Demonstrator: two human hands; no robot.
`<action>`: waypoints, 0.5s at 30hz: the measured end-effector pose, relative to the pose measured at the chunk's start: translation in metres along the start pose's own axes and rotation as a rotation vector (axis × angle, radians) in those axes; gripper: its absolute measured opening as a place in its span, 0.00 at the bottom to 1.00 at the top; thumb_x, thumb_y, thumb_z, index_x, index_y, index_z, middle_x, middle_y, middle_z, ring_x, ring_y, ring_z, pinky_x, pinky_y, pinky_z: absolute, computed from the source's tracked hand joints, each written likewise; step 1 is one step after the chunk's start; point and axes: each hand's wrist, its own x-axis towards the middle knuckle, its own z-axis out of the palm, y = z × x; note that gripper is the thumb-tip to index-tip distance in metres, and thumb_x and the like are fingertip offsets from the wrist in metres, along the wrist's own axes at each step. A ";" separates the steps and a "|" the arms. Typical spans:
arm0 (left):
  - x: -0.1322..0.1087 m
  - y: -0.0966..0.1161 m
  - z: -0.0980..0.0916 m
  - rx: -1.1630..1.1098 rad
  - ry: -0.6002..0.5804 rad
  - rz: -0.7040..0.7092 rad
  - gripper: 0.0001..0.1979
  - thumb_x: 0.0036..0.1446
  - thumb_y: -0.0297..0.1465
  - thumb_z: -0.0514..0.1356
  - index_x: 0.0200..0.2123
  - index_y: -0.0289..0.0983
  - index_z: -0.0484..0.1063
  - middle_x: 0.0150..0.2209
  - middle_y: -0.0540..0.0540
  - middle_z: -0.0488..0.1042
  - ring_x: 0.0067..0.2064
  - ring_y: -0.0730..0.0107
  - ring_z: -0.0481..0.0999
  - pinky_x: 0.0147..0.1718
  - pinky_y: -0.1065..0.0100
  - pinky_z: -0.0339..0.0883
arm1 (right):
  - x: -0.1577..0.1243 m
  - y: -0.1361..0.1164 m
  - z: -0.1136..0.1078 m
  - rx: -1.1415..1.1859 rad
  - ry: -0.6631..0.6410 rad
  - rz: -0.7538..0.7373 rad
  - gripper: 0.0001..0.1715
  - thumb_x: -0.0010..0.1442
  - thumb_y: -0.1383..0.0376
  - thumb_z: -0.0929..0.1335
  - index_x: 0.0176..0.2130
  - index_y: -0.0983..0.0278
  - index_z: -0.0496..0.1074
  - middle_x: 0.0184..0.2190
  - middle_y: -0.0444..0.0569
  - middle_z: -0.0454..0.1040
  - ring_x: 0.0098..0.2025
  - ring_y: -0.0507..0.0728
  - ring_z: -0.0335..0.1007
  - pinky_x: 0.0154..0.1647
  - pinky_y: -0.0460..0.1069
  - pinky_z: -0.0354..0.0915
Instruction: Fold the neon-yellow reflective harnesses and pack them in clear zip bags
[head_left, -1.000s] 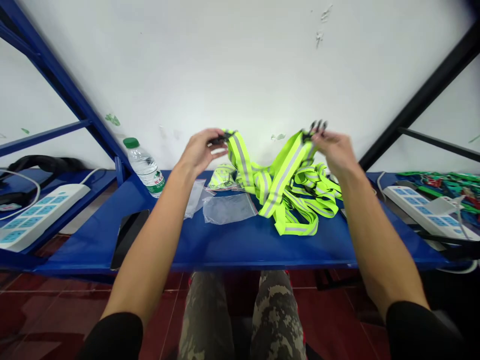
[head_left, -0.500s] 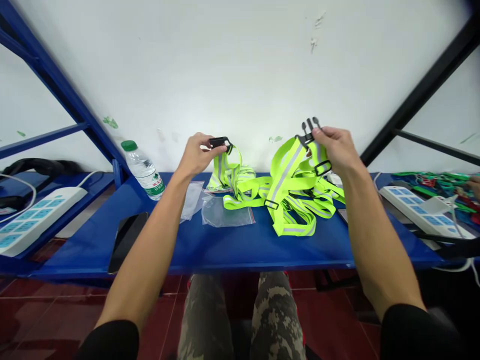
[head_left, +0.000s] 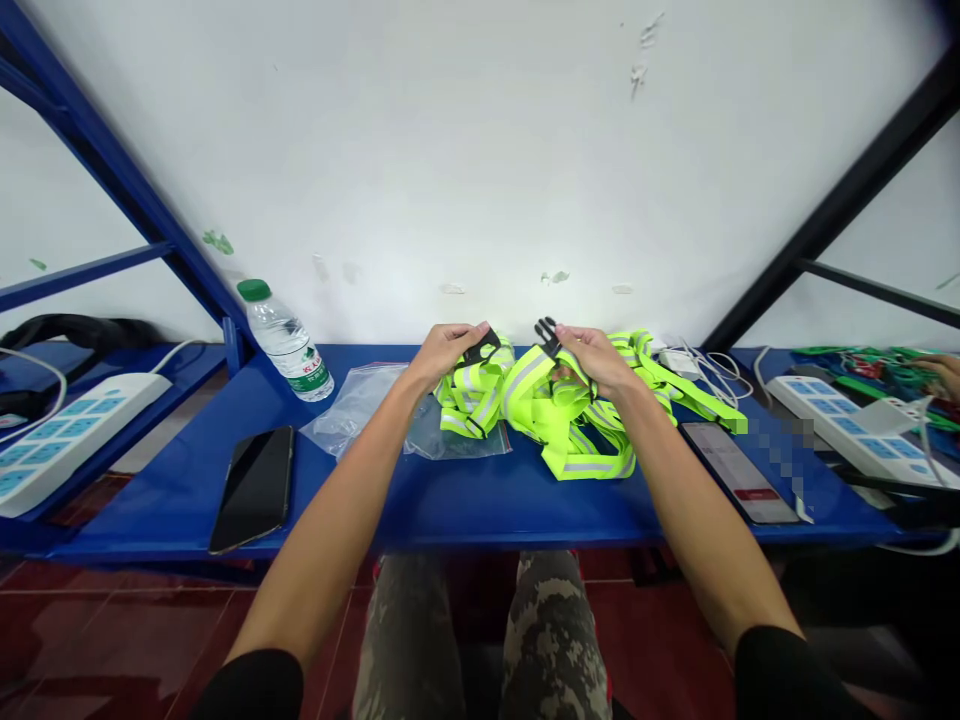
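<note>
My left hand [head_left: 448, 352] pinches a black plastic buckle socket [head_left: 481, 347] fixed to a neon-yellow reflective strap [head_left: 474, 398]. Opposite it, my right hand [head_left: 595, 358] grips the pronged buckle half [head_left: 548, 335], its prongs pointing up and left. The two buckle halves are apart, with a short gap between them. Below and behind the right hand lies a tangled heap of yellow webbing [head_left: 592, 467] with a grey reflective stripe. Clear plastic zip bags [head_left: 465, 443] lie flat under and beside the left hand, partly covered by the strap and arm.
A water bottle [head_left: 289, 345] with a green cap stands at the left, near a black phone [head_left: 255, 488]. At right lie a lit phone [head_left: 739, 470] and a white charger cable [head_left: 716, 375]. Power strips [head_left: 75, 430] flank the blue table [head_left: 450, 510]. Another person's hand [head_left: 946, 372] is at far right.
Both hands have come down and closer together, bringing the buckle halves nearer each other. The right phone and charger cable are now uncovered.
</note>
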 end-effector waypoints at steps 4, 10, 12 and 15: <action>-0.002 -0.007 0.004 0.135 -0.099 -0.008 0.26 0.49 0.53 0.64 0.24 0.32 0.78 0.24 0.47 0.75 0.26 0.72 0.70 0.24 0.71 0.60 | -0.002 0.014 0.005 -0.041 -0.182 0.110 0.23 0.45 0.48 0.77 0.28 0.65 0.77 0.21 0.44 0.74 0.17 0.49 0.63 0.16 0.45 0.64; -0.008 -0.015 0.007 0.304 -0.244 0.025 0.19 0.47 0.46 0.68 0.26 0.33 0.80 0.23 0.47 0.74 0.25 0.73 0.67 0.23 0.70 0.55 | -0.006 0.025 0.008 -0.004 -0.283 0.172 0.20 0.43 0.53 0.79 0.30 0.65 0.80 0.25 0.46 0.78 0.23 0.50 0.68 0.24 0.45 0.64; -0.008 -0.014 0.009 0.310 -0.245 0.027 0.19 0.47 0.46 0.68 0.26 0.33 0.81 0.23 0.47 0.73 0.25 0.74 0.64 0.23 0.70 0.53 | -0.005 0.026 0.007 0.005 -0.295 0.177 0.20 0.44 0.52 0.78 0.30 0.65 0.80 0.25 0.46 0.78 0.24 0.50 0.68 0.25 0.46 0.64; -0.007 -0.010 0.014 0.336 -0.272 0.027 0.20 0.49 0.47 0.67 0.22 0.33 0.78 0.18 0.51 0.66 0.23 0.78 0.57 0.22 0.69 0.47 | -0.003 0.026 0.005 -0.031 -0.319 0.165 0.20 0.44 0.52 0.78 0.30 0.64 0.80 0.27 0.46 0.78 0.27 0.52 0.69 0.30 0.47 0.64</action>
